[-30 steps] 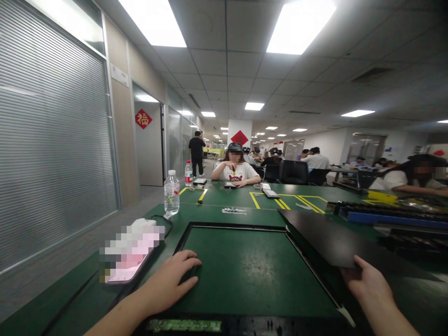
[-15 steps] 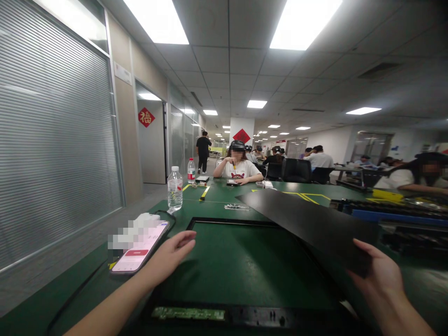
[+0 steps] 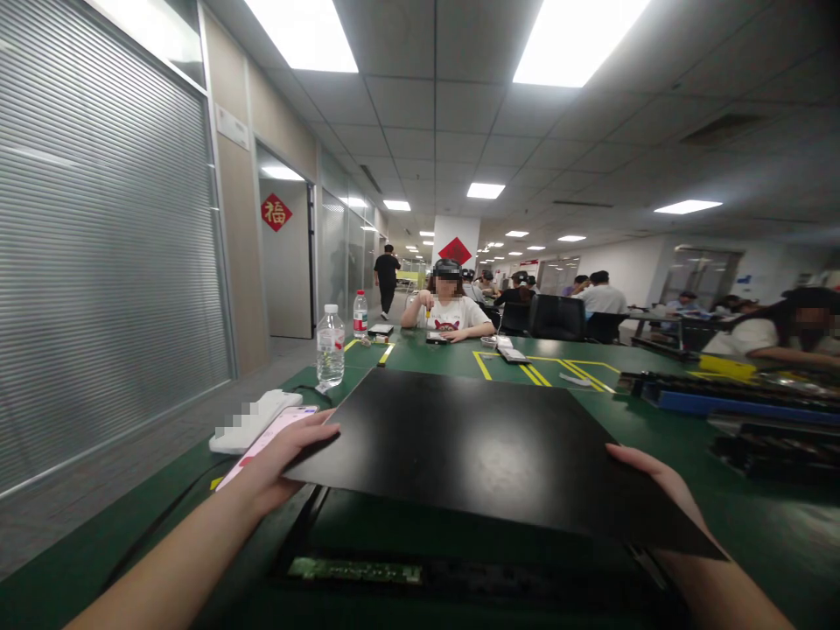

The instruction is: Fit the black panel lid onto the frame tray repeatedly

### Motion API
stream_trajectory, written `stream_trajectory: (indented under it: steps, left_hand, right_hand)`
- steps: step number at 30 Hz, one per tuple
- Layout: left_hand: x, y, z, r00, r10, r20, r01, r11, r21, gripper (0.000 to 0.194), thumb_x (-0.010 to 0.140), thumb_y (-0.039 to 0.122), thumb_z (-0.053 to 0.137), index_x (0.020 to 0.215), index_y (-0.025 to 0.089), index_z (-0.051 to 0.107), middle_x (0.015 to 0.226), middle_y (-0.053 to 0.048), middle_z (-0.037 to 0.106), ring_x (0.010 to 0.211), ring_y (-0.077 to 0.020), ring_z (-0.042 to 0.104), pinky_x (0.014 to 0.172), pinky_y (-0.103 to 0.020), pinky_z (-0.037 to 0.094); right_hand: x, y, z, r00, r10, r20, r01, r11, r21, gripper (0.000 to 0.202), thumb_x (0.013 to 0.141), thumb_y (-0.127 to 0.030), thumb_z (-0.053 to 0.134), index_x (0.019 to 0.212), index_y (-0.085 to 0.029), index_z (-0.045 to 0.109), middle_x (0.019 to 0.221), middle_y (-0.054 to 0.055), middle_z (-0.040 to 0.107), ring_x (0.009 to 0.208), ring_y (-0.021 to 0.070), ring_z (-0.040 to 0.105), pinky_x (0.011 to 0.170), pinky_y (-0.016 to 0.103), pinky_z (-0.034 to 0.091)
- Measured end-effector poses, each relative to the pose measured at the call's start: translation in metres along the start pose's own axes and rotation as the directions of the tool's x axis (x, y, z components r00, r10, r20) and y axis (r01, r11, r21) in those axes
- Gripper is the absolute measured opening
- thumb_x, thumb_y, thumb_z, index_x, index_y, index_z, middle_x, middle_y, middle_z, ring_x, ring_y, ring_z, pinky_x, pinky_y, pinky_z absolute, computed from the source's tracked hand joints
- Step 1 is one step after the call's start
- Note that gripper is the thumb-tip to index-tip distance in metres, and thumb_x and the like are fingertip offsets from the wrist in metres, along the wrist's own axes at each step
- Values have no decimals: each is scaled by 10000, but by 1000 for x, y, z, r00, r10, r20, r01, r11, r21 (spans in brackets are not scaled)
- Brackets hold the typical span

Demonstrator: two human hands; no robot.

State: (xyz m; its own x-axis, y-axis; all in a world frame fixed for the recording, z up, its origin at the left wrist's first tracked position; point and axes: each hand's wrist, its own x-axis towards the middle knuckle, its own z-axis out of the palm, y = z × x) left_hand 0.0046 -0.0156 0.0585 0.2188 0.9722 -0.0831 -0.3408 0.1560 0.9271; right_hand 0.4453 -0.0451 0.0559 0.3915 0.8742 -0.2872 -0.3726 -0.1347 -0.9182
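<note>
A thin, glossy black sheet spans the space between my hands, roughly level above the table. My left hand pinches its left edge, thumb on top. At the right edge my right hand grips it, with the thumb above and the other fingers hidden underneath. Below the sheet lies a black rectangular frame, mostly covered. A green circuit board shows along the frame's near side.
Left of my hand lie a phone and a white device. Two water bottles stand beyond. Dark strip-like parts rest at right on the green table. A person sits opposite.
The black sheet has swung left and levelled out over the frame. My left hand, free before, has taken hold of its left edge. My right hand still holds the right side.
</note>
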Motion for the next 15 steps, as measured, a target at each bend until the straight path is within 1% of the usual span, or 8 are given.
stream_trajectory:
  steps: [1, 3, 5, 7, 9, 10, 13, 15]
  left_hand:
    - [0, 1, -1, 999, 9, -46, -8, 1000, 13, 387, 693, 174, 642, 1077, 197, 596, 879, -39, 713, 656, -175, 664, 574, -252, 497]
    - [0, 3, -4, 993, 29, -115, -27, 1000, 16, 357, 671, 146, 652, 1022, 203, 621, 827, -24, 715, 598, -153, 651, 542, -236, 492]
    - [0, 6, -6, 987, 43, -156, -42, 999, 13, 321, 663, 132, 651, 977, 196, 634, 784, -16, 709, 572, -143, 644, 531, -229, 494]
    - [0, 8, -8, 979, 62, -193, -60, 998, 16, 296, 659, 118, 646, 946, 187, 636, 759, -11, 702, 562, -137, 642, 522, -221, 497]
    - [1, 9, -9, 974, 76, -215, -72, 997, 31, 299, 657, 108, 646, 944, 188, 629, 750, -5, 697, 559, -132, 642, 520, -213, 500]
    - [1, 9, -10, 975, 82, -209, -75, 996, 39, 312, 660, 109, 646, 960, 193, 623, 759, -4, 697, 570, -134, 647, 531, -215, 505]
    - [0, 8, -10, 983, 79, -165, -69, 995, 66, 373, 670, 130, 654, 1029, 215, 601, 804, -8, 705, 656, -165, 671, 607, -252, 527]
    - [0, 5, -8, 986, 80, -146, -68, 994, 85, 403, 668, 141, 663, 1058, 216, 591, 815, -17, 710, 697, -187, 678, 633, -268, 529]
  right_hand:
    - [0, 2, 1, 997, 51, 51, -50, 999, -15, 274, 617, -207, 639, 883, -142, 632, 676, 80, 683, 587, 246, 639, 584, 378, 511]
    - [0, 6, 3, 976, 117, 185, -106, 992, -65, 337, 635, -217, 632, 970, -174, 615, 733, 54, 695, 605, 225, 643, 596, 356, 510]
    - [1, 9, 4, 945, 124, 301, -98, 990, -102, 364, 651, -197, 617, 1013, -171, 606, 800, 54, 699, 671, 211, 651, 640, 331, 511]
    - [1, 11, 5, 916, 125, 380, -91, 990, -106, 360, 664, -182, 607, 1022, -147, 605, 855, 70, 696, 737, 201, 651, 678, 306, 507]
    - [2, 12, 5, 916, 108, 386, -74, 992, -103, 352, 672, -175, 603, 1020, -121, 599, 876, 89, 690, 752, 190, 649, 687, 290, 506]
    - [3, 12, 5, 927, 90, 364, -55, 993, -105, 356, 673, -168, 600, 1024, -109, 591, 877, 98, 688, 745, 184, 649, 680, 283, 506]
    - [5, 13, 4, 972, 23, 233, 15, 987, -157, 414, 685, -178, 588, 1087, -97, 537, 861, 122, 685, 706, 183, 650, 638, 284, 508]
    - [7, 13, 4, 989, -12, 149, 43, 977, -209, 460, 703, -222, 576, 1142, -116, 493, 851, 128, 686, 691, 191, 652, 611, 294, 506]
